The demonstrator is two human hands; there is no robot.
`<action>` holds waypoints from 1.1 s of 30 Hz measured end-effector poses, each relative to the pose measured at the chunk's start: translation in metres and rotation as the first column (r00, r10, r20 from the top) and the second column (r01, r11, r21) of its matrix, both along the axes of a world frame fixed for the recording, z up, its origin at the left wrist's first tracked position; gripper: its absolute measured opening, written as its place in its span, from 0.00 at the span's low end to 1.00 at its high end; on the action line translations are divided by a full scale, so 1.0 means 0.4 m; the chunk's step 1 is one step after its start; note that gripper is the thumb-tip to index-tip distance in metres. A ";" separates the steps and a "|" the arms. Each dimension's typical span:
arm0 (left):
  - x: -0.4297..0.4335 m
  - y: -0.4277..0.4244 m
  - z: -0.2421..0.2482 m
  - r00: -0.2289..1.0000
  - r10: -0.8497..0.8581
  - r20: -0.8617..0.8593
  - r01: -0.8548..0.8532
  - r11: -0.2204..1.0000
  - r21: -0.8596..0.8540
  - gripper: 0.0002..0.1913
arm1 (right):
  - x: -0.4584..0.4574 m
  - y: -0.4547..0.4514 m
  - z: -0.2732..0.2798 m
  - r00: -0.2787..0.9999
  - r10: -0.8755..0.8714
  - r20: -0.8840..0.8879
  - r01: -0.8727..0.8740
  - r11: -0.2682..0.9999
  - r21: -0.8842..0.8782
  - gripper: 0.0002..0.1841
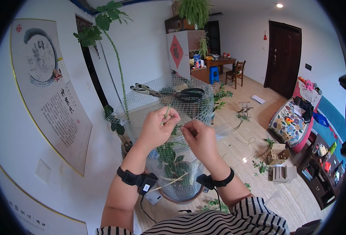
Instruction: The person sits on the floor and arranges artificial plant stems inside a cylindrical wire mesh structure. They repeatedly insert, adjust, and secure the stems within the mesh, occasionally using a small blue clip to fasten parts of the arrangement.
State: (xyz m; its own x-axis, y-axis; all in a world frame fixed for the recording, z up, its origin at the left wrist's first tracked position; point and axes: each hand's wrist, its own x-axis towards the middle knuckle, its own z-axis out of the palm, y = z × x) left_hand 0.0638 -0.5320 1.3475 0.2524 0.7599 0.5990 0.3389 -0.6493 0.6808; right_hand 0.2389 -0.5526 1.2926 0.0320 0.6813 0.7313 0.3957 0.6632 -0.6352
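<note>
My left hand (pixel 159 127) pinches a thin green strand (pixel 167 111) that sticks up between the fingers. Close by on the right, my right hand (pixel 201 139) has its thumb and forefinger pinched at a thin strand beside the mesh; the fingers partly hide it. Both hands are at the near upper part of a wire mesh cage (pixel 187 158). Inside the cage stands a leafy green plant (pixel 167 155), in a round pot (pixel 182 201). On the mesh top lie pliers (pixel 146 90) with pale handles and black-handled scissors (pixel 190 95), their working ends close together.
A tall plant stem (pixel 118 61) rises at the left, near a hanging scroll (pixel 49 88) with writing. A thin stick (pixel 173 182) slants across the cage's near side. Cut leaves (pixel 260 166), a cardboard box (pixel 278 154) and a small stool (pixel 244 109) are on the floor at right.
</note>
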 end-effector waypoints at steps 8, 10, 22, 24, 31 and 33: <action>-0.015 -0.032 0.030 0.987 0.033 -0.158 -0.035 0.999 -0.010 0.07 | 0.038 -0.039 -0.011 0.989 0.146 0.006 -0.146 0.987 0.068 0.07; -0.004 -0.047 0.027 0.974 0.115 -0.197 -0.077 0.978 0.192 0.08 | 0.043 -0.043 -0.012 0.990 0.141 0.031 -0.143 0.986 0.091 0.07; 0.029 -0.079 0.003 0.911 0.346 -0.224 -0.258 0.903 0.344 0.08 | 0.013 0.010 0.005 0.992 0.112 0.052 -0.123 0.938 0.323 0.10; 0.023 -0.079 -0.011 0.940 0.302 -0.161 -0.249 0.926 0.283 0.07 | 0.011 0.019 0.013 0.980 0.196 -0.019 -0.187 0.957 0.220 0.11; 0.002 -0.094 -0.032 0.977 0.171 -0.127 -0.153 0.978 0.142 0.09 | 0.035 0.053 0.069 0.959 0.258 0.121 -0.267 0.962 0.065 0.06; 0.000 -0.120 -0.006 0.983 0.166 -0.081 -0.162 0.985 0.057 0.09 | 0.037 0.054 0.070 0.961 0.272 0.056 -0.276 0.959 0.060 0.05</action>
State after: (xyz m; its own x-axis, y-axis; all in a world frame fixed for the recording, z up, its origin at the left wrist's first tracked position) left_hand 0.0639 -0.5799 1.3452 0.1782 0.7649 0.6190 0.4988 -0.6125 0.6132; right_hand 0.2538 -0.5309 1.3206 -0.1845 0.6090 0.7714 0.2212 0.7905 -0.5712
